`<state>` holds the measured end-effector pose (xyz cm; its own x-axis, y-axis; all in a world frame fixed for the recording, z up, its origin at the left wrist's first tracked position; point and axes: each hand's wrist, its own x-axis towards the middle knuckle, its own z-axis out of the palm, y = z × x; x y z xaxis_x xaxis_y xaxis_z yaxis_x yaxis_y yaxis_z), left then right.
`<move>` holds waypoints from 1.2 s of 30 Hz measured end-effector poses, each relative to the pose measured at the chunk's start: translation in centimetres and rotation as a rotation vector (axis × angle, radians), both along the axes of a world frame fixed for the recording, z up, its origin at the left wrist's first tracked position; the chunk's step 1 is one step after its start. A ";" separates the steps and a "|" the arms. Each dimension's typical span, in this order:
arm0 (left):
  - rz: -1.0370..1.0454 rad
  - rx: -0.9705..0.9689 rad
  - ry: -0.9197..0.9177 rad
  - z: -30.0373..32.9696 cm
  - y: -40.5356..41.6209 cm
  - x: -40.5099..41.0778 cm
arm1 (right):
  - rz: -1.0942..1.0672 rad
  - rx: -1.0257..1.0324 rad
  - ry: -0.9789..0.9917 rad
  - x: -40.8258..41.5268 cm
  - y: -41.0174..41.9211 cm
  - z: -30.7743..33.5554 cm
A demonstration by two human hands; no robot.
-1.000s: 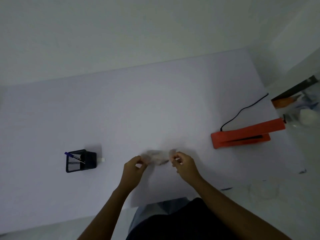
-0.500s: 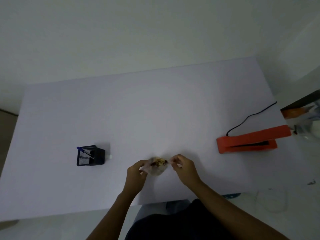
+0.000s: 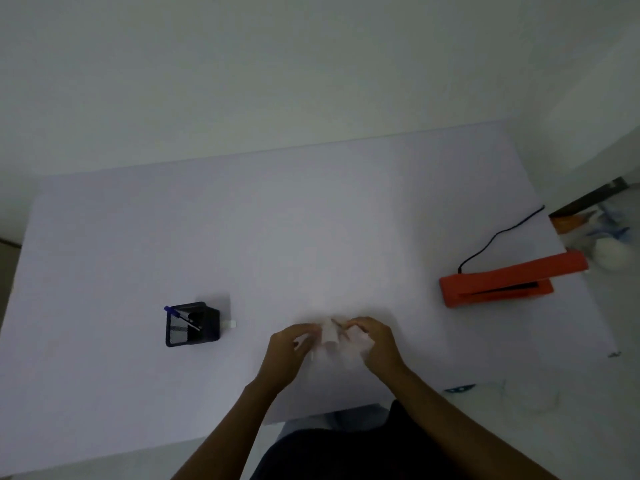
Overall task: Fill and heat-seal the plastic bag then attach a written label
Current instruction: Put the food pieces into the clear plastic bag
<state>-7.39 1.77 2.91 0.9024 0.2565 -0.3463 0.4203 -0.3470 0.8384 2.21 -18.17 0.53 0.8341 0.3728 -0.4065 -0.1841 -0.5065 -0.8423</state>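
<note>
Head view: a person at a white table (image 3: 138, 258), both hands together near its front edge, working a small clear bag (image 3: 330, 336).
Left hand: left hand (image 3: 289, 351) has its fingers curled in on the bag's left side, pinching the film.
Right hand: right hand (image 3: 375, 342) has its fingers curled on the bag's right side, gripping it; the exact pinch point is blurred.
Bag: held between the two hands, just above or on the table, which I cannot tell; it shows as pale crumpled film with a reddish speck near the top.
Change: half a second ago the bag sat rounder between the fingertips with brown contents plain to see; now it looks flatter and whiter, pulled or folded, and the contents barely show. The hands have closed in toward each other.
Meaning: probably the bag is filled and its mouth is being gathered or smoothed ahead of sealing; that is a reading, not something seen.
Sealer: orange sealer (image 3: 498, 284) lies well to the right, its arm slightly raised, black cord (image 3: 498, 233) running back; untouched.
Pen: blue pen (image 3: 181, 317) stands in a black mesh holder (image 3: 192, 323) well to the left; no label is visible.
Left to do: sealing, writing, labelling, judged from this layout.
</note>
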 end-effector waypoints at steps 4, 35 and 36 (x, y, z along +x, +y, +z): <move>-0.045 0.012 -0.043 -0.4 1.4 0.7 | -0.071 0.027 0.000 -0.4 0.9 0.8; 0.219 -0.527 0.214 -1.7 0.5 6.5 | -0.144 -0.017 0.294 3.6 -0.7 1.0; 0.191 -0.532 0.226 -1.7 0.6 6.6 | -0.151 -0.011 0.301 3.6 -0.7 0.8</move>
